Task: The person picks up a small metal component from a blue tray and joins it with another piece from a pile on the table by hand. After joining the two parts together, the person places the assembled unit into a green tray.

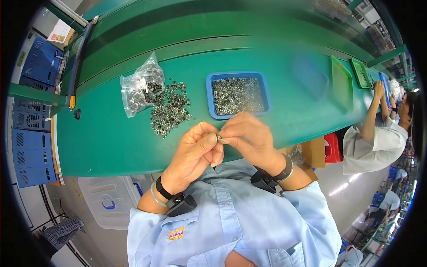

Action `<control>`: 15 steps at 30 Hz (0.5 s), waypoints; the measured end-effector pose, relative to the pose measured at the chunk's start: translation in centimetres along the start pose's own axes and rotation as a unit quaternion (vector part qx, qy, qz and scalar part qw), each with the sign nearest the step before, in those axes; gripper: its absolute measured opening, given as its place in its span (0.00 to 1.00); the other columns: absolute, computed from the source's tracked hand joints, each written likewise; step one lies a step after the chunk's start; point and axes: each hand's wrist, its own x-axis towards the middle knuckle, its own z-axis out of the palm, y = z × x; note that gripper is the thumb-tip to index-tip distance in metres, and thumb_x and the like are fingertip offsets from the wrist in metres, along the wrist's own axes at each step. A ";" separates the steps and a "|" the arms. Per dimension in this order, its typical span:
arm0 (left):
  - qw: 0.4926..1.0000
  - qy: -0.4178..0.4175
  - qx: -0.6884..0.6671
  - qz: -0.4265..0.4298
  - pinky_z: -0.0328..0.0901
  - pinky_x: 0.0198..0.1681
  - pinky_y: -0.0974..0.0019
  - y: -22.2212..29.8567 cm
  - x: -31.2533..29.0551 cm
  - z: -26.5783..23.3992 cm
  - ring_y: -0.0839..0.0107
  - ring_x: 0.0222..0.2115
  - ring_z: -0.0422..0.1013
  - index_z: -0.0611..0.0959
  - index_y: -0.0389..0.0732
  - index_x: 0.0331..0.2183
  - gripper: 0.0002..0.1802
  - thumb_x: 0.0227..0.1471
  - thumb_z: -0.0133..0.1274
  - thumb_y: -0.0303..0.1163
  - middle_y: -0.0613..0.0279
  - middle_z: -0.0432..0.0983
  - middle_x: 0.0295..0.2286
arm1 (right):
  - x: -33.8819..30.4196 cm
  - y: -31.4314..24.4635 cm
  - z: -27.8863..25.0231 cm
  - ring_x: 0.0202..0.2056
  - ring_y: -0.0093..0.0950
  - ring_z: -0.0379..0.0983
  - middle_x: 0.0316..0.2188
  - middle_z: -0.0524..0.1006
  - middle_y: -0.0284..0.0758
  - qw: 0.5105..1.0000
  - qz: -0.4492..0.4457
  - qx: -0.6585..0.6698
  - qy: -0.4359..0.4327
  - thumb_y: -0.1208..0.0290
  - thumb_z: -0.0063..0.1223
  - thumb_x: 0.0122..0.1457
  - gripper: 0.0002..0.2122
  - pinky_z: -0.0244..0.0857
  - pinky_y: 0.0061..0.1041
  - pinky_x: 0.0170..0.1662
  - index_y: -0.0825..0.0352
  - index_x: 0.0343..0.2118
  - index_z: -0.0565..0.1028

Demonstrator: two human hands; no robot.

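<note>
Green bench (102,147); metal part (219,138) between left fingertips (210,139) and right fingertips (226,141)

A green workbench (104,149) carries a shallow blue tray (208,93) on its smooth top. Left of the blue tray, a loose heap of small dark and silvery metal parts (171,111) spreads across the surface, touching a crumpled clear plastic bag (133,91) farther left. Well to the blue tray's right lie a light-green tray (341,84) and, beyond that, a smaller green tray (360,74).
</note>
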 end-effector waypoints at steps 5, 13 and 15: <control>1.000 0.010 0.025 -0.004 0.61 0.21 0.71 0.5 -0.1 0.2 0.75 0.19 0.68 0.74 0.39 0.34 0.07 0.56 0.51 0.32 0.60 0.76 0.26 | 0.2 0.3 -0.3 0.31 0.29 0.72 0.28 0.75 0.33 0.999 -0.035 -0.036 -0.021 0.80 0.60 0.46 0.07 0.67 0.25 0.32 0.66 0.30 0.77; 0.998 0.028 0.059 -0.016 0.62 0.20 0.72 0.9 -0.2 0.4 0.76 0.19 0.68 0.74 0.39 0.32 0.06 0.56 0.51 0.30 0.61 0.75 0.25 | 0.2 0.1 -0.6 0.33 0.33 0.74 0.29 0.76 0.35 0.998 0.021 -0.015 -0.051 0.79 0.61 0.47 0.06 0.69 0.32 0.41 0.67 0.30 0.78; 0.997 0.033 0.067 -0.018 0.62 0.20 0.72 1.0 -0.2 0.5 0.76 0.19 0.68 0.74 0.39 0.32 0.06 0.56 0.51 0.30 0.61 0.75 0.24 | 0.2 -0.1 -0.7 0.33 0.33 0.74 0.29 0.76 0.35 0.998 0.021 -0.024 -0.056 0.79 0.61 0.46 0.06 0.69 0.31 0.40 0.67 0.29 0.77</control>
